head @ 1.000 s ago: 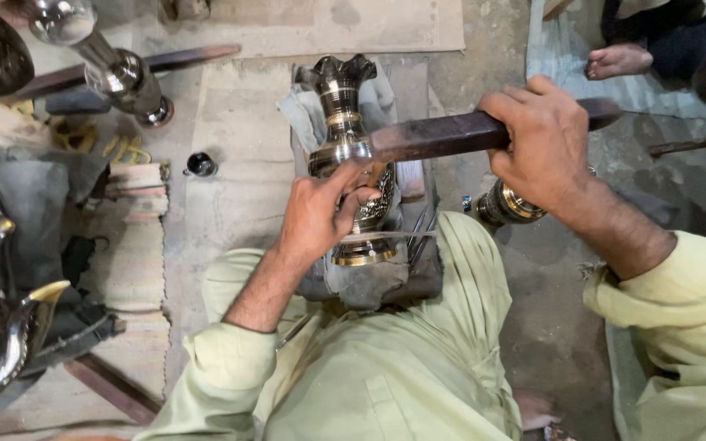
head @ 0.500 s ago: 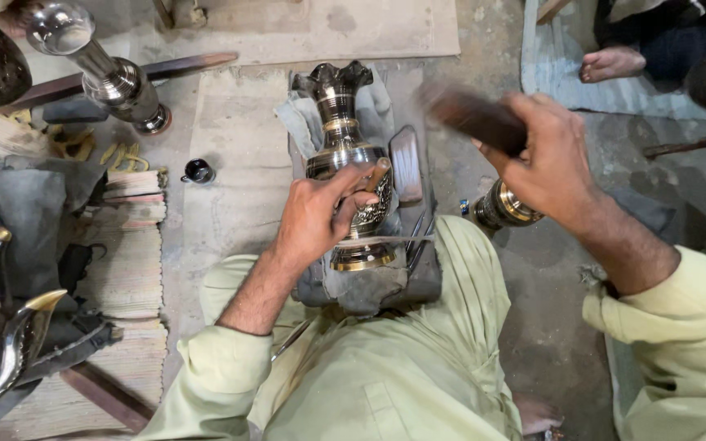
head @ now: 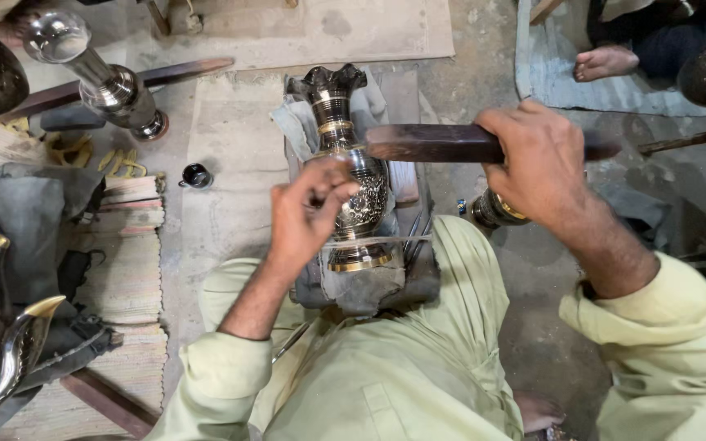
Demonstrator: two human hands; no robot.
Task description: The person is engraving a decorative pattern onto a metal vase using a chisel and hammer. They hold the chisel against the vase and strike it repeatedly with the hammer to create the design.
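Dusty concrete floor (head: 230,171) with worn mats, metalware scattered left. I see an engraved metal vase (head: 353,175) lying on a padded block (head: 418,278) against the lap. Left hand (head: 308,216) has its fingers curled on the vase body, pinching something too small to identify. Right hand (head: 541,167) is wrapped tight around a dark wooden bar (head: 435,143), held level just above the vase neck.
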